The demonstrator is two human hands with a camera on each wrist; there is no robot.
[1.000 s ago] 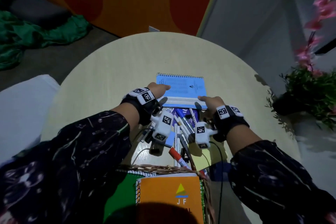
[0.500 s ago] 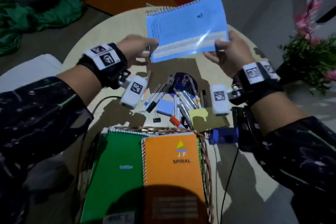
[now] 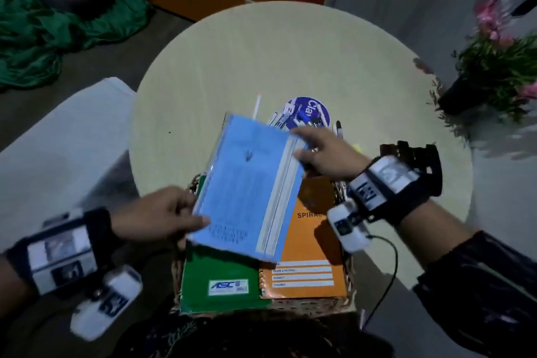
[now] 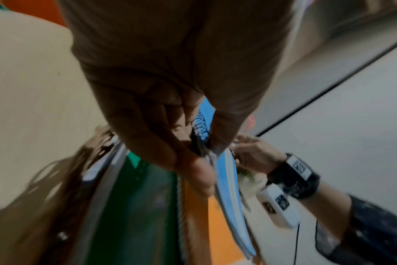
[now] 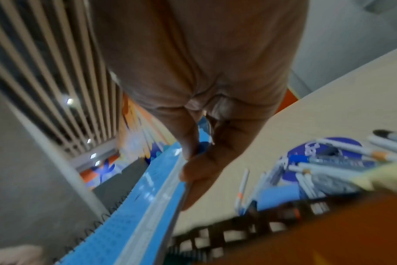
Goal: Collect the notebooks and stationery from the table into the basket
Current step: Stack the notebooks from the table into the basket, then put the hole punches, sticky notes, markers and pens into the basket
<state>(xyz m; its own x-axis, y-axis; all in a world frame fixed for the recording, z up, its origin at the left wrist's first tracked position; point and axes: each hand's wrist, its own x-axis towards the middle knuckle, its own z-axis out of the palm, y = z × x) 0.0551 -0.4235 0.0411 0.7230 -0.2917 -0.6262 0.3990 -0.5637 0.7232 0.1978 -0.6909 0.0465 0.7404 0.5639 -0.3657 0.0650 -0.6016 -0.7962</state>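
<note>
Now, on the left, my left hand [image 3: 158,216] holds the spiral edge of the blue notebook [image 3: 247,189], thumb on the cover and fingers curled under it. The notebook hangs tilted above the wicker basket [image 3: 313,304], which stands at the near edge of the round table [image 3: 290,61]. In the basket lie a green notebook [image 3: 220,279] and, beside it, an orange notebook [image 3: 313,241]. Further right, my right hand [image 3: 322,152] pinches the opposite edge of the blue notebook. Behind this hand, pens [image 3: 283,119] lie on the table, over a round purple disc [image 3: 312,109].
</note>
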